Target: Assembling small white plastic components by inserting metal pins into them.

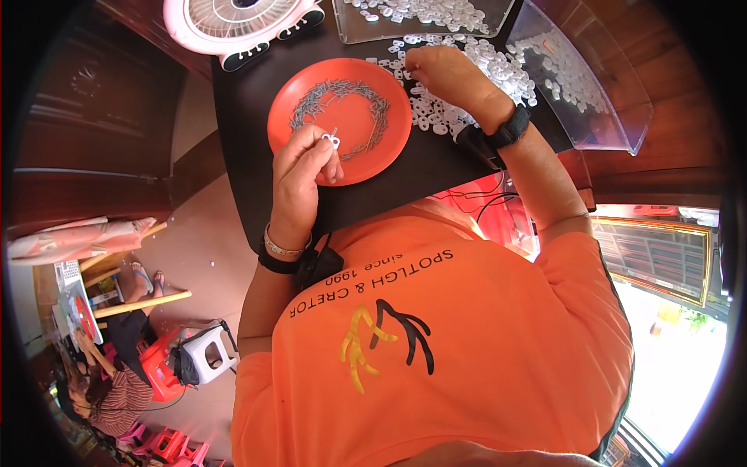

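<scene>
My left hand (298, 173) is closed in a pinch over the near left part of an orange plate (395, 134). Between its thumb and fingers sits a small white plastic piece (333, 142) with holes, and a thin grey pin stands up from it. Many small grey pins, maybe screws or nails, form a ring (317, 97) on the plate. To the plate's right, my right hand (453, 75) is at the left side of a loose pile of white plastic pieces (506, 68). Its fingers are curled together, and what they hold, if anything, is hidden.
A pink and white fan (241, 22) stands at the far left of the dark table (247, 117). Clear containers with more white pieces are at the back (373, 33) and right (615, 128). Another person (117, 393) sits at lower left near a white stool (208, 354).
</scene>
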Demonstrator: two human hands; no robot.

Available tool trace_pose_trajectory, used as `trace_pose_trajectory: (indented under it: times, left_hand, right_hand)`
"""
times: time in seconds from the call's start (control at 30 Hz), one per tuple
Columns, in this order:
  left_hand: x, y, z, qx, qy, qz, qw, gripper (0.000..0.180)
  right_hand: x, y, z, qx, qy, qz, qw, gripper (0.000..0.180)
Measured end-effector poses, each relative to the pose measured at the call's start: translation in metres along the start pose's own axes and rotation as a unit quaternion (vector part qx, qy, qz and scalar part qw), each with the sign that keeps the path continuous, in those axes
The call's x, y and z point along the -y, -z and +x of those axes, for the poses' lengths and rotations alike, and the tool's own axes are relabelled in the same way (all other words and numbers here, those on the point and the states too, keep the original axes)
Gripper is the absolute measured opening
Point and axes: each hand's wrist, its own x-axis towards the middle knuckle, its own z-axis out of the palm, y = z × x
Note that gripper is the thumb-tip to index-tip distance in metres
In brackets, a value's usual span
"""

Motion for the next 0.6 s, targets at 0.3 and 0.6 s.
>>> trace_pose_trajectory:
  times: [0.3, 0.6]
  left_hand:
    - [0.002, -0.011, 0.012, 0.056, -0.025, -0.059, 0.996, 0.019]
    - [0.008, -0.007, 0.013, 0.011, -0.112, -0.156, 0.981, 0.020]
  right_hand:
    - [0.075, 0.038, 0.005, -0.014, -0.117, 0.616, 0.779, 0.014]
    - [0.126, 0.018, -0.002, -0.035, -0.057, 0.691, 0.720, 0.016]
